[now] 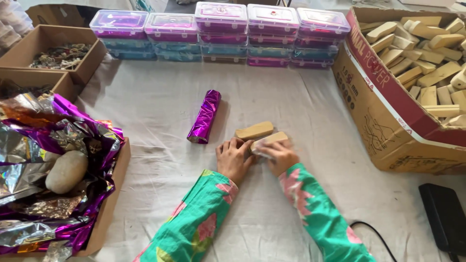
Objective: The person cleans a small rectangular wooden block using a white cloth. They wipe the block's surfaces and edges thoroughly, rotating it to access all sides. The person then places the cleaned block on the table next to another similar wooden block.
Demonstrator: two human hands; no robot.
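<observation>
Here, a tan wooden block (pixel 270 139) is being held low over the white cloth (pixel 272 92) by both hands, near the middle of the table. The right hand (pixel 279 156) is being curled over the block's near end, its fingers pressed together around a thin clear wrap there. The left hand (pixel 234 157) is being laid against the block's left side, its fingers bent and close together, the fingertips touching the wood. Both forearms are being covered by green sleeves with pink flowers.

Just behind the held block, a second wooden block (pixel 254 130) is lying flat on the cloth — close to it, though whether the two are touching cannot be told. To the left of that, a roll wrapped in shiny purple foil (pixel 205 116) is lying at a slant, well apart from the hands.

At the right, an open cardboard box (pixel 388 126) is being kept full of similar wooden blocks. At the left, a shallow cardboard tray (pixel 109 204) is holding crumpled purple and silver foil sheets, weighed by a smooth grey stone (pixel 66 171). Along the far edge, clear-lidded plastic boxes (pixel 221 34) in purple and blue are stacked in a row — and a black flat device (pixel 444 218) is lying at the near right.
</observation>
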